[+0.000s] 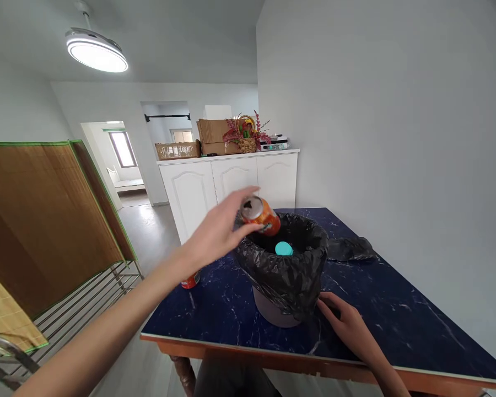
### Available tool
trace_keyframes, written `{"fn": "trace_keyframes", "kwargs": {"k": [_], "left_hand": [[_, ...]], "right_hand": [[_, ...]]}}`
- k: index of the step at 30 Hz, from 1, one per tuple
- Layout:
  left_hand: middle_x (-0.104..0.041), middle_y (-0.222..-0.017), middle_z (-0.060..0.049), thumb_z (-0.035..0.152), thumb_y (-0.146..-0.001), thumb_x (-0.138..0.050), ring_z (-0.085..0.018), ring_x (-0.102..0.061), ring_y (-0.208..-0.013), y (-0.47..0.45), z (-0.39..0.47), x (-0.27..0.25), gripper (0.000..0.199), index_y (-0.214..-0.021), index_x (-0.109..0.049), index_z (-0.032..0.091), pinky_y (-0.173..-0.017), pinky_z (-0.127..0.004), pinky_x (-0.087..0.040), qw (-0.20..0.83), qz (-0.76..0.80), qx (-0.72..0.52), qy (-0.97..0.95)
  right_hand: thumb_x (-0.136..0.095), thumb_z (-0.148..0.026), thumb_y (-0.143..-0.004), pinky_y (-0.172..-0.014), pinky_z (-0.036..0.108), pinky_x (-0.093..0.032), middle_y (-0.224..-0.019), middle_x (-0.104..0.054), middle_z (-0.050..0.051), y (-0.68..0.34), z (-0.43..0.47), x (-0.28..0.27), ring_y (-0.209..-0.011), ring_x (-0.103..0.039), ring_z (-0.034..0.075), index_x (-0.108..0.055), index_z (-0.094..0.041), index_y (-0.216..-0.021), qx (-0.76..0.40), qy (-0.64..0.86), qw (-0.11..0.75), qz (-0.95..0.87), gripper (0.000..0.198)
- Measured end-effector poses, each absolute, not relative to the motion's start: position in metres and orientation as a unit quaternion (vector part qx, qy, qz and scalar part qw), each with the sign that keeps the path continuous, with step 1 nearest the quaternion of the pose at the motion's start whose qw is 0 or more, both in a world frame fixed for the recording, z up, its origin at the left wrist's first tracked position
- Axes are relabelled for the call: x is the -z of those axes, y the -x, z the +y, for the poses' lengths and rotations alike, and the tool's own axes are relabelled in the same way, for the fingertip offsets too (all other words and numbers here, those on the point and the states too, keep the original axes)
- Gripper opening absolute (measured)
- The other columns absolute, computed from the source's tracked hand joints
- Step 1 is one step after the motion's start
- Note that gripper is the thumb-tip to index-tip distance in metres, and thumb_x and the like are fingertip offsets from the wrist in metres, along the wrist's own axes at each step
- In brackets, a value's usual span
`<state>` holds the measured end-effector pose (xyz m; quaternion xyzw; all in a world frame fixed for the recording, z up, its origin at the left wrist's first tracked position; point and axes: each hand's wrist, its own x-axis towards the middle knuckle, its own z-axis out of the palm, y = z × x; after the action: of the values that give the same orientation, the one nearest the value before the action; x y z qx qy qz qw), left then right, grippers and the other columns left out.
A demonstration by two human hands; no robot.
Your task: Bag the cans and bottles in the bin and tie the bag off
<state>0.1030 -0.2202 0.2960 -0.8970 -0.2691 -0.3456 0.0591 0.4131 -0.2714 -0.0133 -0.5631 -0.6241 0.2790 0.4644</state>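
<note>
My left hand (221, 229) is closed around an orange drink can (268, 218), which tilts above the mouth of a trash bin (273, 310). The can's silver top, with its opening, faces toward me. A black trash bag (289, 275) lines the bin and hangs over its rim. Inside the bag shows a turquoise lid (284, 248); whatever is under it is hidden. Low on the bin's right side, my right hand (345, 320) has its thumb and finger drawn together at the bag's edge, the fingertips partly hidden. Behind my left forearm stands another red can (190, 280), mostly covered.
The bin stands on a dark blue marbled table (397, 325). A crumpled black bag (351, 249) lies to its right, near the wall. Beyond is a white cabinet (235, 176) with cardboard boxes (215, 135) and a flower basket (247, 144). A metal-framed rack (86, 292) stands left.
</note>
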Motion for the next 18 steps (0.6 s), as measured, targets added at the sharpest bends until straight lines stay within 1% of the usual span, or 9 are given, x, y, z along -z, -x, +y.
{"fn": "trace_keyframes", "kwargs": {"k": [2, 3, 5, 7, 8, 10, 14, 16, 18], "left_hand": [[-0.057, -0.160, -0.009, 0.047, -0.104, -0.064, -0.030, -0.059, -0.144, -0.104, -0.224, -0.287, 0.064, -0.161, -0.037, 0.034, -0.116, -0.048, -0.053, 0.049, -0.270, 0.297, 0.915], [-0.057, -0.160, -0.009, 0.050, -0.105, -0.062, -0.029, -0.058, -0.144, -0.099, -0.225, -0.285, 0.063, -0.161, -0.038, 0.034, -0.117, -0.047, -0.052, 0.047, -0.278, 0.289, 0.915], [-0.061, -0.156, -0.009, 0.055, -0.106, -0.059, -0.029, -0.061, -0.142, -0.080, -0.222, -0.282, 0.056, -0.155, -0.046, 0.032, -0.117, -0.047, -0.051, 0.054, -0.310, 0.305, 0.899], [-0.067, -0.147, -0.009, 0.058, -0.106, -0.054, -0.029, -0.065, -0.134, -0.053, -0.215, -0.277, 0.049, -0.145, -0.056, 0.029, -0.116, -0.047, -0.051, 0.064, -0.354, 0.319, 0.877], [-0.069, -0.144, -0.009, 0.060, -0.106, -0.053, -0.030, -0.066, -0.132, -0.038, -0.209, -0.271, 0.048, -0.141, -0.058, 0.028, -0.115, -0.047, -0.051, 0.065, -0.380, 0.309, 0.869], [-0.069, -0.141, -0.011, 0.065, -0.103, -0.052, -0.032, -0.067, -0.130, -0.005, -0.196, -0.251, 0.053, -0.138, -0.060, 0.027, -0.114, -0.049, -0.051, 0.049, -0.433, 0.254, 0.863], [-0.066, -0.145, -0.016, 0.070, -0.094, -0.057, -0.037, -0.068, -0.129, 0.054, -0.172, -0.189, 0.070, -0.146, -0.056, 0.024, -0.108, -0.048, -0.054, -0.003, -0.547, 0.130, 0.827], [-0.062, -0.152, -0.016, 0.068, -0.091, -0.058, -0.038, -0.062, -0.137, 0.074, -0.164, -0.161, 0.070, -0.145, -0.056, 0.024, -0.113, -0.048, -0.051, -0.001, -0.556, 0.116, 0.823], [-0.058, -0.155, -0.015, 0.063, -0.093, -0.055, -0.038, -0.058, -0.142, 0.085, -0.160, -0.141, 0.063, -0.144, -0.057, 0.025, -0.118, -0.049, -0.048, 0.027, -0.557, 0.148, 0.817]], "right_hand": [[-0.055, -0.067, -0.101, -0.083, 0.036, -0.065, -0.120, -0.080, 0.010, -0.413, -0.271, 0.014, -0.110, -0.077, 0.032, -0.076, -0.029, -0.117, -0.273, 0.565, 0.461, -0.628, 0.046], [-0.055, -0.067, -0.102, -0.084, 0.036, -0.065, -0.120, -0.080, 0.010, -0.413, -0.271, 0.014, -0.110, -0.077, 0.032, -0.076, -0.029, -0.117, -0.271, 0.564, 0.459, -0.631, 0.046], [-0.055, -0.066, -0.102, -0.084, 0.037, -0.065, -0.119, -0.080, 0.010, -0.413, -0.271, 0.014, -0.109, -0.077, 0.032, -0.076, -0.029, -0.118, -0.269, 0.563, 0.455, -0.635, 0.046], [-0.055, -0.066, -0.102, -0.083, 0.036, -0.064, -0.119, -0.080, 0.010, -0.413, -0.271, 0.013, -0.109, -0.077, 0.032, -0.076, -0.029, -0.117, -0.264, 0.564, 0.458, -0.635, 0.045], [-0.055, -0.066, -0.102, -0.083, 0.036, -0.064, -0.118, -0.081, 0.010, -0.412, -0.271, 0.013, -0.109, -0.077, 0.032, -0.076, -0.029, -0.116, -0.261, 0.565, 0.460, -0.634, 0.045], [-0.055, -0.066, -0.102, -0.082, 0.036, -0.064, -0.117, -0.081, 0.009, -0.412, -0.271, 0.012, -0.109, -0.077, 0.032, -0.076, -0.029, -0.116, -0.258, 0.566, 0.462, -0.632, 0.045], [-0.054, -0.065, -0.103, -0.083, 0.036, -0.063, -0.117, -0.081, 0.009, -0.412, -0.271, 0.012, -0.107, -0.077, 0.031, -0.075, -0.028, -0.119, -0.261, 0.564, 0.460, -0.634, 0.045], [-0.053, -0.065, -0.103, -0.083, 0.036, -0.063, -0.117, -0.081, 0.010, -0.412, -0.271, 0.013, -0.108, -0.077, 0.031, -0.075, -0.028, -0.119, -0.261, 0.561, 0.460, -0.636, 0.046], [-0.053, -0.064, -0.104, -0.085, 0.036, -0.062, -0.118, -0.081, 0.010, -0.412, -0.271, 0.013, -0.109, -0.077, 0.031, -0.075, -0.027, -0.119, -0.256, 0.559, 0.461, -0.639, 0.046]]}}
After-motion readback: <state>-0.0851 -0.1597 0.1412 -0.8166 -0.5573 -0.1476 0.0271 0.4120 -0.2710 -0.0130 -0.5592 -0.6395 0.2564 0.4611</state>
